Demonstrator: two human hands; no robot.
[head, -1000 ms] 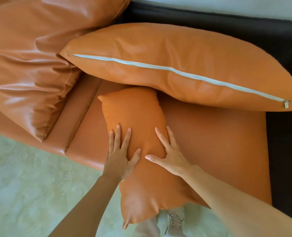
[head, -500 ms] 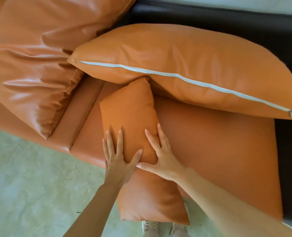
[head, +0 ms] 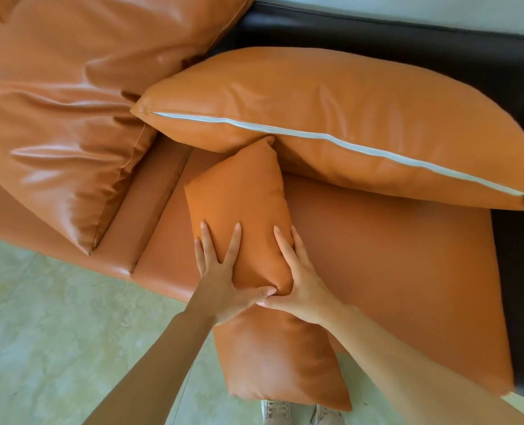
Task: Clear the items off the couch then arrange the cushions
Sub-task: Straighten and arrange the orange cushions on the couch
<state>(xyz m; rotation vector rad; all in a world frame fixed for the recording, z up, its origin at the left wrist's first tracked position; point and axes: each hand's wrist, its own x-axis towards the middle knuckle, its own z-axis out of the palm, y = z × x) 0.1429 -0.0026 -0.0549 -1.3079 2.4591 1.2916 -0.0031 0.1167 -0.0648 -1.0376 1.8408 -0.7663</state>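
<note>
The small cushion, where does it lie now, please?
Head view, centre: small cushion on the seat under the left hand and right hand, corner meeting zippered cushion.

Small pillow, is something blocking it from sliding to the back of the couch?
Yes. The big zippered cushion lies across the back, and the far corner of the small pillow touches its front edge. The left hand and right hand press directly on the pillow.

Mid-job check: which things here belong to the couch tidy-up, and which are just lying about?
Job:
small cushion, pressed by left hand and right hand
zip cushion
left cushion
seat

Not part of it:
floor
shoes
wall
</note>
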